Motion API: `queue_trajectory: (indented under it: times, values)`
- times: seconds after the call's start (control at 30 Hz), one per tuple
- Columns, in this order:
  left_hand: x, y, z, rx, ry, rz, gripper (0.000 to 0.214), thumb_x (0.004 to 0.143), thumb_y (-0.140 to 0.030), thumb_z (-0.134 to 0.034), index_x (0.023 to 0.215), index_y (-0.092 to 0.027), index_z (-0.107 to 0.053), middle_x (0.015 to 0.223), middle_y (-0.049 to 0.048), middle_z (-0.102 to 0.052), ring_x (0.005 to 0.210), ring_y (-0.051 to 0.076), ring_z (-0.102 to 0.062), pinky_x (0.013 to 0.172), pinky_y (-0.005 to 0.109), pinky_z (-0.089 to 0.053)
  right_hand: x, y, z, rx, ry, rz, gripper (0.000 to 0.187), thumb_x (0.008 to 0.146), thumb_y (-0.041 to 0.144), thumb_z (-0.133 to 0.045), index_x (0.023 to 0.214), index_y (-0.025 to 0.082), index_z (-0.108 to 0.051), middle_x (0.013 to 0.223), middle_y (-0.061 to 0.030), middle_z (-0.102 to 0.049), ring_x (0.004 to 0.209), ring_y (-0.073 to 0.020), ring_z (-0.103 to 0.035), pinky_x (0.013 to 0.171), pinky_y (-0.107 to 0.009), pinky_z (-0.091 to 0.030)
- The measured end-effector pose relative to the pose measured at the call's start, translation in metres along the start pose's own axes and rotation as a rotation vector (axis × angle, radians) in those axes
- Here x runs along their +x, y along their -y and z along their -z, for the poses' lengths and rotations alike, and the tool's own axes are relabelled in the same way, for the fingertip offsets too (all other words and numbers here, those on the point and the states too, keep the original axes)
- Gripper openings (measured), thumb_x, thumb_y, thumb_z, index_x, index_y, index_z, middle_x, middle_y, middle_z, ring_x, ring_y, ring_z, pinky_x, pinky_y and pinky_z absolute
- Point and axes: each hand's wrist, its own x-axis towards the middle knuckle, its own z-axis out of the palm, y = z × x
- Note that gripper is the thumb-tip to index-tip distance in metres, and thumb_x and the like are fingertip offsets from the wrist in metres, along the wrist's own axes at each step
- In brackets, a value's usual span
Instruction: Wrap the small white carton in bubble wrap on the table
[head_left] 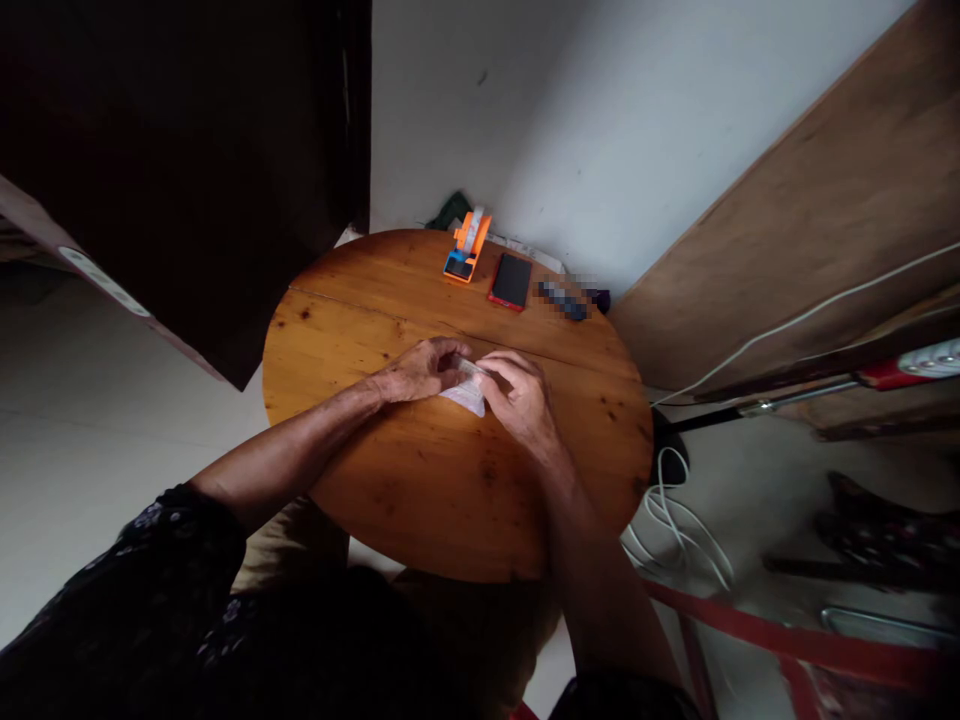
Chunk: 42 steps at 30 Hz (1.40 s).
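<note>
Over the middle of a round wooden table, my left hand and my right hand meet on a small clear plastic packet with something pale inside. Both hands pinch it, fingers curled and pressed together at its top edge. The packet lies partly on the tabletop, and my fingers hide much of it.
At the table's far edge stand an orange tape dispenser, a dark phone with a red rim and a small dark object. A dark cabinet is on the left, a wooden board leans at right, white cable lies on the floor.
</note>
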Motion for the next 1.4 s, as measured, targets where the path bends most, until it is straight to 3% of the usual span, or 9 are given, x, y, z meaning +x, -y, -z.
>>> queue_trajectory:
  times: [0.53,0.8,1.03,1.23,1.4]
  values:
    - [0.001,0.007,-0.001,-0.017,0.017,0.014,0.047,0.081,-0.035,-0.068,0.124,-0.017,-0.059,0.101,0.0056,-0.066,0.087,0.015,-0.06,0.076,0.029,-0.049,0.002,0.0,-0.002,0.052,-0.099,-0.048,0.023,0.093,0.031,-0.055,0.08,0.027,-0.073,0.09,-0.0042,-0.077,0.088,-0.0231,-0.072,0.086,-0.041,-0.057]
    - [-0.002,0.004,-0.004,-0.251,0.151,0.023,0.061,0.079,-0.018,-0.071,0.136,-0.017,-0.049,0.114,0.0085,-0.067,0.1,0.017,-0.063,0.092,0.034,-0.05,0.002,0.001,0.005,0.174,-0.275,-0.164,0.017,0.091,0.033,-0.06,0.084,0.025,-0.074,0.091,-0.0029,-0.078,0.087,-0.0218,-0.073,0.084,-0.039,-0.059]
    - [-0.005,-0.005,-0.003,-0.305,0.253,-0.043,0.065,0.072,-0.019,-0.079,0.132,-0.019,-0.052,0.114,0.0084,-0.067,0.102,0.018,-0.064,0.094,0.037,-0.05,0.003,-0.009,0.006,0.293,-0.35,-0.303,0.017,0.087,0.039,-0.066,0.085,0.025,-0.075,0.084,-0.0017,-0.078,0.08,-0.0208,-0.073,0.077,-0.038,-0.059]
    - [-0.008,-0.013,0.001,-0.318,0.254,-0.027,0.079,0.07,-0.034,-0.087,0.138,-0.021,-0.051,0.133,0.0153,-0.062,0.114,0.024,-0.062,0.096,0.04,-0.051,0.007,-0.025,0.002,0.456,-0.433,-0.387,0.019,0.084,0.041,-0.068,0.082,0.023,-0.074,0.083,-0.0025,-0.077,0.079,-0.0196,-0.072,0.08,-0.039,-0.058]
    - [-0.008,-0.015,0.002,-0.35,0.202,0.047,0.077,0.073,-0.047,-0.085,0.136,-0.017,-0.054,0.122,0.0152,-0.067,0.101,0.023,-0.066,0.087,0.038,-0.053,0.007,-0.035,0.004,0.533,-0.458,-0.462,0.026,0.084,0.047,-0.068,0.085,0.022,-0.072,0.078,-0.0025,-0.074,0.073,-0.0182,-0.069,0.073,-0.036,-0.056]
